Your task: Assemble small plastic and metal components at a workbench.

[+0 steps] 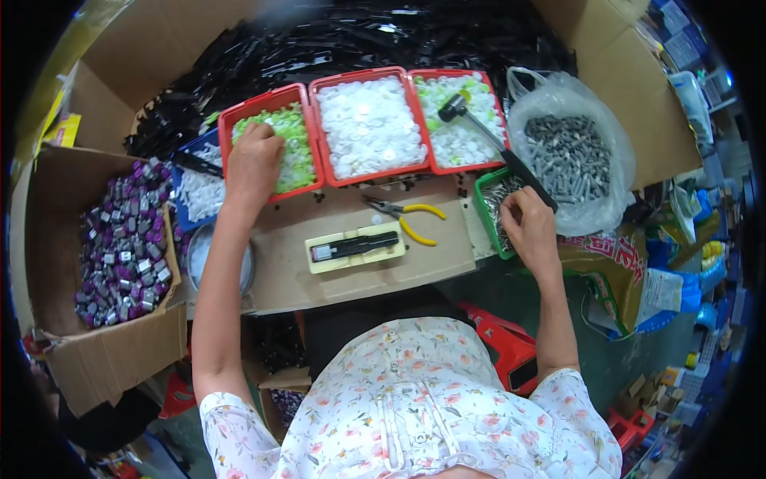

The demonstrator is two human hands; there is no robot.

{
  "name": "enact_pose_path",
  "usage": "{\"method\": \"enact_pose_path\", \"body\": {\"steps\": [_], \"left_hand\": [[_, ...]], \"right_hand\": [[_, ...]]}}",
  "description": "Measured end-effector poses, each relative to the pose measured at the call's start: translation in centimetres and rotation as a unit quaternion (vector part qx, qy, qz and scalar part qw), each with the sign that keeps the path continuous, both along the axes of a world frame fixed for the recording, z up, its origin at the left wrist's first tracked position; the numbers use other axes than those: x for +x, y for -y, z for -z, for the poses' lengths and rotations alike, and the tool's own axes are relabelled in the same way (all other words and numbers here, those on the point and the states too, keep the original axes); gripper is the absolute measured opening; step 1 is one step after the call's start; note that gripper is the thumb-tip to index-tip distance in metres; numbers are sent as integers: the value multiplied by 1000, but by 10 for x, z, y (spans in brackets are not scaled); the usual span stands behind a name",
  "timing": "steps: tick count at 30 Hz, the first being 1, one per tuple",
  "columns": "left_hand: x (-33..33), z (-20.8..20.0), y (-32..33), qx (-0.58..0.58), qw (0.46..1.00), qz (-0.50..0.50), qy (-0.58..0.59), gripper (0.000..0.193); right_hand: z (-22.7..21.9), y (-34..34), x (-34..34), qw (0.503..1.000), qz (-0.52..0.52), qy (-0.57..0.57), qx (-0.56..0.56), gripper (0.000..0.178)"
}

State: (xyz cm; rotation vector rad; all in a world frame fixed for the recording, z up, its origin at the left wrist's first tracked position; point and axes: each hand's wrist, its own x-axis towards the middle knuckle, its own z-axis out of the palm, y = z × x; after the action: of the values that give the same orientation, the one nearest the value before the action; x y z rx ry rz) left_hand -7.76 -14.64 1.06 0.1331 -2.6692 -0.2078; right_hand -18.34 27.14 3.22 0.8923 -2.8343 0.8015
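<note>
My left hand point(257, 156) reaches into a red bin point(317, 177) of small light-green plastic pieces point(294, 144). Its fingers are bent together at the pieces, and their tips are hidden. At the right, over the near edge of a green tray point(484, 209) of thin metal pins point(496, 198), my right hand point(530, 230) holds its thumb and fingers in a pinch; anything between them is too small to make out. Between the hands a cream holder point(359, 260) lies on the cardboard, with a long black part point(367, 243) with a silver end set in it. Yellow-handled pliers point(411, 210) lie just beyond.
A hammer point(495, 142) slants across the right red bin toward a clear bag point(622, 152) of grey metal parts. White discs point(371, 128) fill the middle bin. At left stand a blue tray point(185, 215), a round tub point(246, 271) and a carton point(49, 263) of purple-grey parts. Black strips point(359, 48) lie behind.
</note>
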Motion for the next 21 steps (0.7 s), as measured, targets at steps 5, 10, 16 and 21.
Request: {"method": "enact_pose_path", "body": {"steps": [5,10,16,21], "left_hand": [[-1,-7,-7,-25,1000,0,7,10],[-5,-4,-5,-74,997,-6,20,11],[6,-8,-3,36,995,-25,-85,8],[29,-33,-37,344,930,-93,-89,11]], "right_hand": [[5,2,0,998,-13,-65,7,11],[9,3,-4,998,1,-58,14,10],[0,1,0,999,22,-24,-19,9],[-6,-1,3,997,12,-63,-32,7]]}}
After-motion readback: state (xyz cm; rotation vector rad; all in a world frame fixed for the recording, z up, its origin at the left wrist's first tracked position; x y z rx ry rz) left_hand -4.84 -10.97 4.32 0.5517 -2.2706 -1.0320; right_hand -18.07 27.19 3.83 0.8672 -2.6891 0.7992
